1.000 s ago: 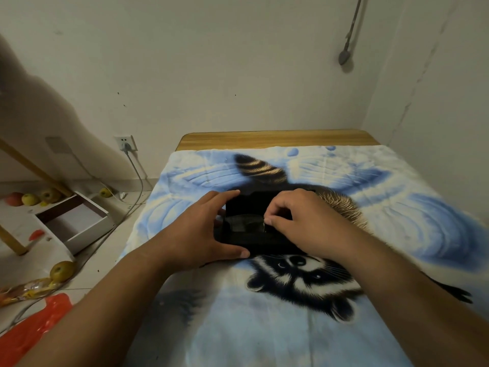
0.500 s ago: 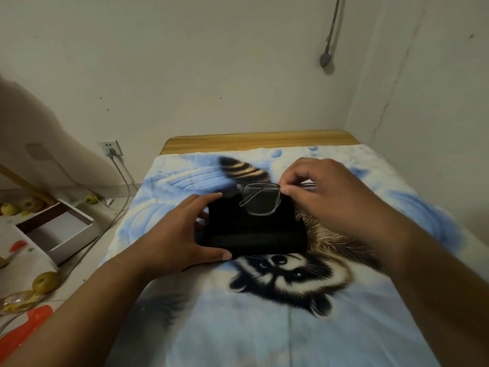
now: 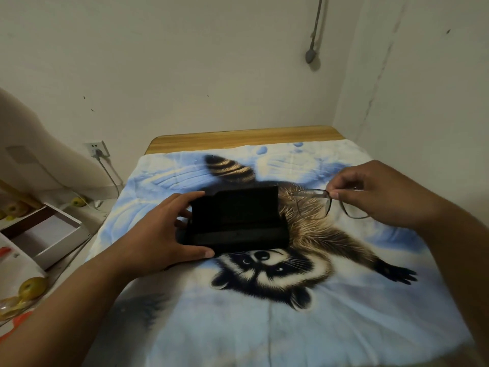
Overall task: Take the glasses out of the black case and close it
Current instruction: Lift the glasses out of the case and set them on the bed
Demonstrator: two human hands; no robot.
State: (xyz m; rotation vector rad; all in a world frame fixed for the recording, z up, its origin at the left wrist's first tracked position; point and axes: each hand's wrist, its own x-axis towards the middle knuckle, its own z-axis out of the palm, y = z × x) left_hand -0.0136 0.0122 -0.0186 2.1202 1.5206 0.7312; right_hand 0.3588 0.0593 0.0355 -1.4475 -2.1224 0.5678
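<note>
Pale plaster walls meet in a corner at the right, and a grey cord with a switch hangs down the back wall. Below them a bed with a wooden headboard fills most of the view, covered by a light blue blanket printed with a large raccoon whose striped tail points toward the headboard. On the floor to the left sit an open white box, a wall socket with a cable running down from it, a few yellowish fruits and something orange at the edge, too cut off to name.

On the blanket, over the raccoon's back, rests the black case, open, with its lid standing up toward the headboard and its inside too dark to make out. The left hand holds the case at its left end: the thumb lies along the near edge of the base and the fingers curl around the upper left corner of the lid.

To the right of the case, clear of it and above the blanket, are the glasses, thin-rimmed with clear lenses. The right hand pinches them between thumb and forefinger at the top of the frame near the bridge, so the lenses hang down below the fingertips.
</note>
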